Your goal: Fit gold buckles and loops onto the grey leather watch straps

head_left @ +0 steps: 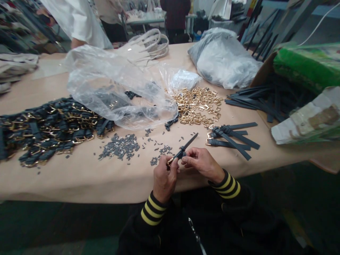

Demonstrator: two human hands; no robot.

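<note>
My left hand is closed around the buckle end of a dark strap, whose pointed tail sticks out up and to the right. A bit of the gold buckle shows by the left fingers. My right hand pinches at the same strap from the right, just beyond the left thumb; what exactly lies between its fingertips is too small to make out. Small dark strap loops are heaped to the left of my hands. To the right lie several buckled straps, crossed over each other. Gold buckles form a pile farther back.
A large heap of buckled straps covers the left side. Clear plastic bags sit mid-table, and a stuffed bag stands behind. At right, an open box holds plain straps. People stand across the table.
</note>
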